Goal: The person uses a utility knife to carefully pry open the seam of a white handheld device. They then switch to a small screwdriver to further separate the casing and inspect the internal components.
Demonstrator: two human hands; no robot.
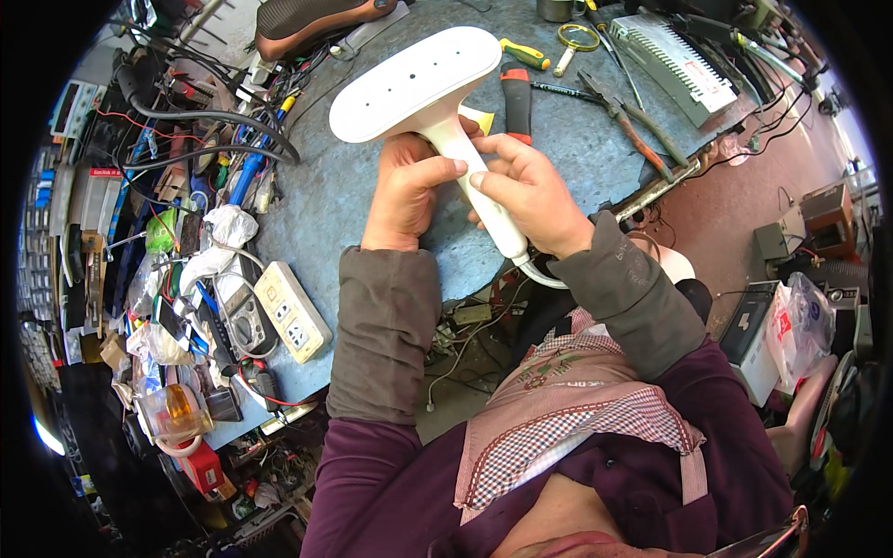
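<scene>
Both hands hold a white handheld garment steamer above the blue bench. Its wide oval head, dotted with several small holes, faces up and tilts toward the upper left. My left hand grips the neck just below the head, thumb laid across it. Around the handle closes my right hand, its thumb pressed on the near side; some of its fingers are hidden behind the handle. A white cord leaves the handle's lower end beside my right wrist. Beyond the hands, a black and red tool handle lies on the bench.
On the blue bench lie a yellow screwdriver, pliers, a magnifying glass and a perforated metal box. Leftward are a power strip, a multimeter and tangled cables. A printer-like box stands at right.
</scene>
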